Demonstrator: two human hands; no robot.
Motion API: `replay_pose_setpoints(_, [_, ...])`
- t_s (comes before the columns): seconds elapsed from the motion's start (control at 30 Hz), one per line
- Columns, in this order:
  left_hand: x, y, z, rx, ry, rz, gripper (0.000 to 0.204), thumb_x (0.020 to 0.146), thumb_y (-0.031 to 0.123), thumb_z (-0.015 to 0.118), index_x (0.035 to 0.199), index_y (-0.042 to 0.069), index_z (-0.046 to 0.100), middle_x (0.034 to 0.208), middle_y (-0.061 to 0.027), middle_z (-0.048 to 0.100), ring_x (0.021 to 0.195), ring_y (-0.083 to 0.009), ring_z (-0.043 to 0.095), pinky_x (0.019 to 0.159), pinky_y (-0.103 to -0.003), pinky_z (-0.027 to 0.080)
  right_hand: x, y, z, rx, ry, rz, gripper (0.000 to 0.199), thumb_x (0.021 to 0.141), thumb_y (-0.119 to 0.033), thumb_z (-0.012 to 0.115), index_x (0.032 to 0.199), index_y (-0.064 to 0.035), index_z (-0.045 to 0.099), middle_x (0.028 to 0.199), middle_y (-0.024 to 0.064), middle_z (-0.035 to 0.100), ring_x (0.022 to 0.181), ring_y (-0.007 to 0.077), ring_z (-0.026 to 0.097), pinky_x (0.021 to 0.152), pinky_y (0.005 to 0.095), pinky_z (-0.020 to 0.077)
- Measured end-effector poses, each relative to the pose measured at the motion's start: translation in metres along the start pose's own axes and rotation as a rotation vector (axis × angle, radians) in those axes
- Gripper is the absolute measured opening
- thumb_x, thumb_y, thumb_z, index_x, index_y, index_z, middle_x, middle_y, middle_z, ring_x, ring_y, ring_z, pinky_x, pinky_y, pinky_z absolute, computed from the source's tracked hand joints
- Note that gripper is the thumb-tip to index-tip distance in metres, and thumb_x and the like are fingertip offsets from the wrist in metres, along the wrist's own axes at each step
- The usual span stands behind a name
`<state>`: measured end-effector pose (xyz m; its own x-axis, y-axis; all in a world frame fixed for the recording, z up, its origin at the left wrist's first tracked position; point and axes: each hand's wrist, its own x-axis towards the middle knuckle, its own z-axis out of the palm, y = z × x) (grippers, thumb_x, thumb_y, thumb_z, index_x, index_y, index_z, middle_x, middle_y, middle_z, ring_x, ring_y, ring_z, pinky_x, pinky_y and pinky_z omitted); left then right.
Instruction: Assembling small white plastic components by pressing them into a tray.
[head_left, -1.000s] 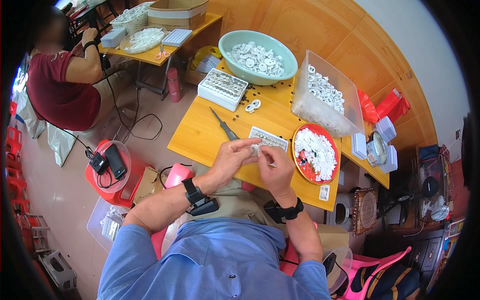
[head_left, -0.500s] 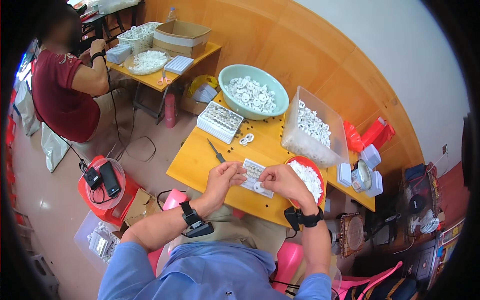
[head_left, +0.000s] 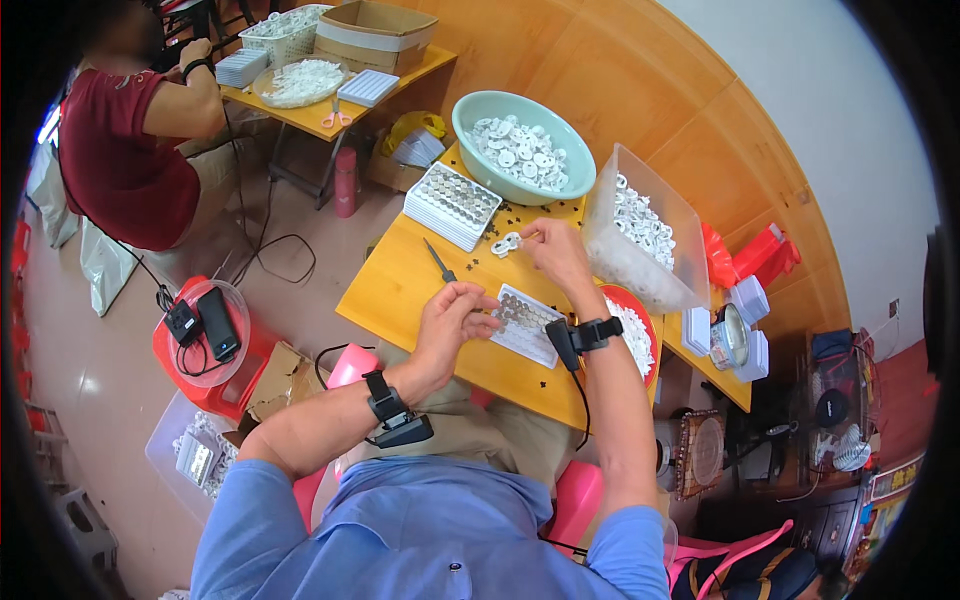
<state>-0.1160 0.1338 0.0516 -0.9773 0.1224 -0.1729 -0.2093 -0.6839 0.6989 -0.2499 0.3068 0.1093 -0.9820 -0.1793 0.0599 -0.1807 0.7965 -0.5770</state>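
My left hand [head_left: 453, 326] is at the left end of a white slotted tray [head_left: 526, 338], its fingers loosely bent and apart, with nothing visible in them. Small round metallic pieces fill part of that tray. My right hand [head_left: 558, 250] reaches across the tabletop, fingertips pinched beside a small group of white ring-shaped plastic parts [head_left: 507, 244]. What those fingertips hold, if anything, is too small to make out. To the left of the tray lies a dark pen-like tool [head_left: 439, 260]. A stack of white trays [head_left: 452, 205], the top one filled with round metallic pieces, stands farther back.
Behind stand a pale green basin [head_left: 524, 150] and a clear plastic bin [head_left: 650, 240] of white parts. A red bowl [head_left: 645, 310] of small white pieces is under my right forearm. Small dark bits dot the yellow table [head_left: 385, 290]. Another person [head_left: 130, 150] works at the far-left table.
My right hand has moved from the tray up to the white ring parts. The white disc at the tray is no longer there. My left hand's fingers have spread; the view has shifted slightly.
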Motion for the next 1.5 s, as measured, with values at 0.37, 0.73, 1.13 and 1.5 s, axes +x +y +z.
replay_pose_setpoints(0.37, [-0.003,-0.006,-0.002,0.009,-0.025,-0.053,0.02,0.102,0.024,0.049,0.104,0.004,0.054,0.101,-0.0141,0.067,0.081,-0.0184,0.068,0.069,-0.027,0.054,-0.007,0.005,0.024,0.054,-0.029,-0.015,0.018,0.079,-0.011,0.068,0.093,-0.0011,0.073,0.081,0.0176,0.071,0.075,0.0286,0.07,0.07,0.0377,0.053])
replay_pose_setpoints(0.73, [-0.003,-0.001,0.002,-0.074,-0.184,-0.106,0.04,0.104,0.02,0.048,0.137,-0.002,0.046,0.114,-0.0136,0.064,0.099,-0.0212,0.067,0.085,-0.031,0.057,-0.095,-0.008,0.0,0.598,-0.178,0.021,0.017,0.086,-0.01,0.067,0.098,0.0026,0.07,0.074,0.0036,0.068,0.061,0.007,0.059,0.056,0.0227,0.0461])
replay_pose_setpoints(1.13, [0.003,-0.002,0.0,-0.135,-0.116,-0.046,0.034,0.102,0.012,0.05,0.13,-0.006,0.051,0.121,-0.0177,0.062,0.111,-0.0277,0.064,0.099,-0.034,0.053,-0.11,0.003,0.009,0.458,-0.001,-0.076,0.012,0.084,-0.01,0.067,0.091,-0.0008,0.071,0.081,0.008,0.069,0.066,0.0155,0.062,0.062,0.0286,0.0492])
replay_pose_setpoints(1.5, [0.002,0.0,-0.002,-0.169,-0.085,-0.054,0.032,0.102,0.011,0.048,0.128,-0.007,0.052,0.121,-0.0196,0.062,0.111,-0.0282,0.063,0.099,-0.035,0.053,-0.128,0.009,0.037,0.085,0.039,-0.241,0.011,0.083,-0.011,0.064,0.088,-0.0049,0.071,0.087,0.0146,0.067,0.081,0.0339,0.065,0.073,0.0406,0.051])
